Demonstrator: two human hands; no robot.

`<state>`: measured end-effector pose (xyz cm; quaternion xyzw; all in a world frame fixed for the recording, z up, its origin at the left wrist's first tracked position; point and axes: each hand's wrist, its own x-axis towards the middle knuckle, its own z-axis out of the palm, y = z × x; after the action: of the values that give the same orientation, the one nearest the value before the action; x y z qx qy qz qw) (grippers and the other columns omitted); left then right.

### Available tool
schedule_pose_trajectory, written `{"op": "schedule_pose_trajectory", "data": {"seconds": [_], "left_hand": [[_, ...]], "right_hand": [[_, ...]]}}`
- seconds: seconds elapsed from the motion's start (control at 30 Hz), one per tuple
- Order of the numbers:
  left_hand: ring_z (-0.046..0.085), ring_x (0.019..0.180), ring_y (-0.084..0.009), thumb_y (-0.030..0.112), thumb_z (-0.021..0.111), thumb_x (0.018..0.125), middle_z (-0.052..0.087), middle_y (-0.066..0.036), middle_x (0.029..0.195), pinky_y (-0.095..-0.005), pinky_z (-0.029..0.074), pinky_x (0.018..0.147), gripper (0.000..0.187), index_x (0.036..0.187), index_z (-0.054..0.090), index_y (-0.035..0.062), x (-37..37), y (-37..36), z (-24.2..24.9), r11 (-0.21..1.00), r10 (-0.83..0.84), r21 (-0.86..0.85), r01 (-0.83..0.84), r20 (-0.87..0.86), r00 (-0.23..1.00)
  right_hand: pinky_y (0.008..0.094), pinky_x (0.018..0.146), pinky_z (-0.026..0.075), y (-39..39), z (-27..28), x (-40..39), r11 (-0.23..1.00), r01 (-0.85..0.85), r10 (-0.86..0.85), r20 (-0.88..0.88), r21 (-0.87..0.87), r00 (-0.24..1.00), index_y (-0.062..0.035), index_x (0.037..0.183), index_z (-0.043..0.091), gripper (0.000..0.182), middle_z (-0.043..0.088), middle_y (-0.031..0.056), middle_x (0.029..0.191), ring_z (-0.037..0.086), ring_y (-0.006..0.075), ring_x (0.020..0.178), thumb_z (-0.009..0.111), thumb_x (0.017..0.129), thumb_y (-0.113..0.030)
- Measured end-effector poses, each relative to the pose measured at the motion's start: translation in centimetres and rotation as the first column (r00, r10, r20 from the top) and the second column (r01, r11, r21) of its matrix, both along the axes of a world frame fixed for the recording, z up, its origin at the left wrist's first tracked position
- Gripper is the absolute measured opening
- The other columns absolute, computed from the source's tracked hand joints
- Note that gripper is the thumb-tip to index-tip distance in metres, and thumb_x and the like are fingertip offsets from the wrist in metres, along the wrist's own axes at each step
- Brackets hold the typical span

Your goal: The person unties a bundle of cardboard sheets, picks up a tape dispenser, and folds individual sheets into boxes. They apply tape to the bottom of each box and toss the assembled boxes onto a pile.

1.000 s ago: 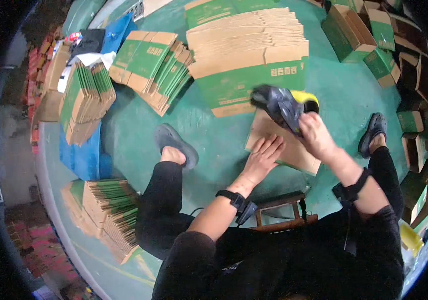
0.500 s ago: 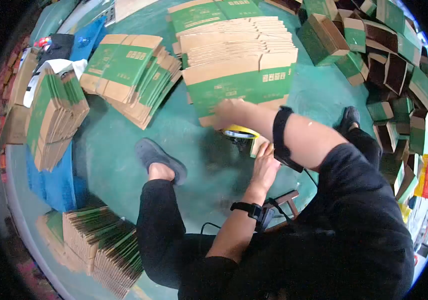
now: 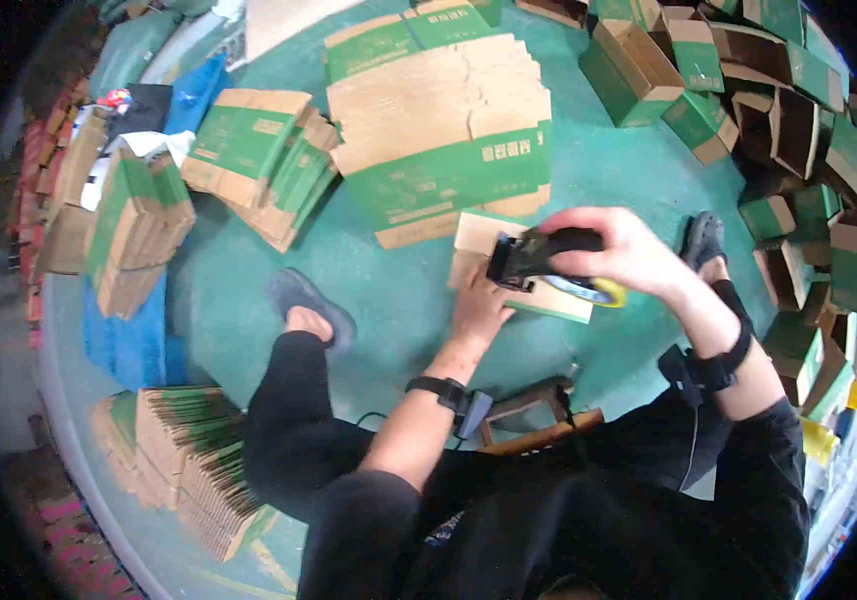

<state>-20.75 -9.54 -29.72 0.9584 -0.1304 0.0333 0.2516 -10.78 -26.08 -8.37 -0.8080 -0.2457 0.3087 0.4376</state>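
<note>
My right hand (image 3: 616, 248) is wrapped round the black handle of a tape dispenser (image 3: 526, 256), with a yellow-edged tape roll (image 3: 603, 292) showing below. The dispenser's head lies over the upper face of a tan and green cardboard box (image 3: 560, 302). At the box's near left side my left hand (image 3: 480, 308) grips it, its fingertips partly hidden by the dispenser. Just beyond the box stands a leaning stack of flattened cardboard boxes (image 3: 438, 185). Part of the box's face is covered by the dispenser and my hands.
Folded boxes (image 3: 248, 140) lie at the left, with further upright bundles (image 3: 138, 230) beside a blue bag (image 3: 126, 340). Another stack of flat cardboard (image 3: 198, 465) stands near my left leg. Several formed boxes (image 3: 633, 70) are heaped at the right. A wooden stool (image 3: 528, 410) is below me.
My right hand has moved right and back from the flat stack, bringing the tape dispenser over the box. More of the box shows now. My left hand has shifted left and slightly up.
</note>
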Motion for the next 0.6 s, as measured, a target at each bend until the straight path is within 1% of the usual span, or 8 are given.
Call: {"op": "schedule_pose_trajectory", "data": {"seconds": [0.07,0.13,0.23,0.4,0.47,0.5,0.53,0.6], "left_hand": [[0.042,0.112,-0.0217,0.018,0.072,0.057,0.053,-0.004,0.112,-0.0390,0.027,0.098,0.054,0.107,0.055,0.0099,-0.2,-0.2,0.4,0.996,0.033,-0.081,-0.031,0.032,0.999],[0.046,0.108,-0.0239,0.015,0.073,0.056,0.053,-0.009,0.111,-0.0398,0.027,0.097,0.056,0.108,0.054,0.0081,-0.1,-0.2,2.1,0.998,0.037,-0.051,-0.031,0.120,0.992],[0.038,0.117,-0.0201,0.016,0.073,0.055,0.047,-0.003,0.121,-0.0389,0.025,0.099,0.066,0.117,0.048,0.0098,-0.2,0.1,1.8,0.996,0.013,-0.095,-0.004,0.101,0.995],[0.034,0.121,-0.0189,0.012,0.069,0.060,0.045,-0.003,0.124,-0.0392,0.025,0.099,0.059,0.115,0.050,0.0094,-0.6,0.3,0.8,0.997,0.023,-0.073,-0.019,0.060,0.998],[0.036,0.119,-0.0203,0.008,0.064,0.063,0.047,-0.005,0.121,-0.0385,0.024,0.100,0.048,0.110,0.053,0.0084,-0.5,0.7,1.1,0.955,0.114,-0.285,-0.084,0.088,0.990],[0.037,0.118,-0.0234,0.008,0.058,0.069,0.049,-0.008,0.118,-0.0379,0.025,0.100,0.036,0.105,0.055,0.0064,-0.4,0.8,1.5,0.888,0.145,-0.434,-0.155,-0.055,0.988],[0.037,0.117,-0.0273,0.012,0.053,0.073,0.047,-0.010,0.120,-0.0367,0.028,0.099,0.036,0.109,0.053,0.0053,-0.4,0.6,1.9,0.770,0.206,-0.569,-0.288,-0.206,0.957],[0.035,0.117,-0.0300,0.016,0.051,0.076,0.045,-0.011,0.121,-0.0368,0.030,0.098,0.037,0.112,0.050,0.0051,0.0,0.4,1.5,0.500,0.143,-0.782,-0.372,-0.350,0.926]], "right_hand": [[0.0290,0.075,0.046,3.8,-0.9,0.4,0.989,-0.139,0.121,0.267,0.047,0.956,-0.0033,0.099,0.057,0.036,0.062,0.0115,0.089,0.060,0.0192,0.082,0.066,0.068,-0.019],[0.0332,0.072,0.047,7.6,-2.0,1.2,0.988,-0.151,0.133,0.312,0.034,0.941,-0.0047,0.091,0.061,0.035,0.062,0.0145,0.085,0.060,0.0252,0.082,0.066,0.066,-0.028],[0.0342,0.071,0.048,12.7,-3.0,2.4,0.985,-0.170,0.172,0.354,-0.037,0.919,-0.0060,0.090,0.061,0.037,0.062,0.0146,0.084,0.060,0.0263,0.082,0.066,0.065,-0.032],[0.0341,0.072,0.048,20.6,-6.8,3.6,0.957,-0.181,0.241,0.271,-0.228,0.932,-0.0061,0.090,0.062,0.038,0.062,0.0144,0.083,0.060,0.0271,0.079,0.064,0.065,-0.034],[0.0353,0.073,0.048,23.5,-9.0,3.8,0.925,-0.200,0.284,0.238,-0.323,0.929,-0.0071,0.091,0.062,0.040,0.063,0.0131,0.086,0.060,0.0263,0.081,0.062,0.066,-0.038],[0.0357,0.073,0.048,24.8,-10.1,3.8,0.878,-0.213,0.334,0.231,-0.428,0.914,-0.0079,0.091,0.062,0.039,0.063,0.0120,0.087,0.060,0.0266,0.082,0.061,0.066,-0.038],[0.0361,0.073,0.048,25.9,-11.3,3.8,0.817,-0.224,0.385,0.214,-0.531,0.898,-0.0086,0.092,0.063,0.038,0.063,0.0110,0.088,0.060,0.0268,0.083,0.061,0.067,-0.038],[0.0367,0.075,0.048,27.0,-13.0,4.2,0.735,-0.194,0.401,0.186,-0.649,0.897,-0.0097,0.094,0.063,0.039,0.063,0.0096,0.091,0.060,0.0275,0.085,0.060,0.068,-0.038]]}}
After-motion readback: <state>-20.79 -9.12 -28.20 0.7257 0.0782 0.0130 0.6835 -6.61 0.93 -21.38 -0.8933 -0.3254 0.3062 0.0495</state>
